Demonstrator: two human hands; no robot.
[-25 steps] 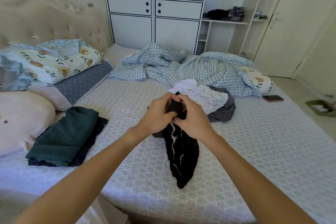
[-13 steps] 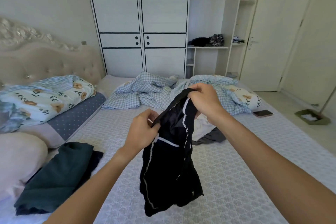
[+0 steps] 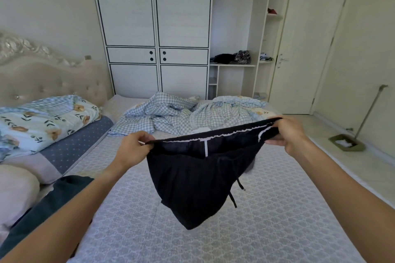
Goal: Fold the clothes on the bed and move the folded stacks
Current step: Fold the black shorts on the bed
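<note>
Both arms outstretched, left hand (image 3: pixel 133 148) and right hand (image 3: pixel 287 132) pinching, spread apart.

Between the two gripping hands hangs a black garment (image 3: pixel 192 179) of soft matt cloth with white stitched trim. Below the grip, the bed cover (image 3: pixel 277 209) looks like textured, lace-patterned fabric. Beyond it, the checked bedding (image 3: pixel 171 113) is crumpled cotton-like cloth.

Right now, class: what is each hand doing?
Left hand: grips the black shorts at the waistband.
Right hand: grips the waistband's other end.
</note>
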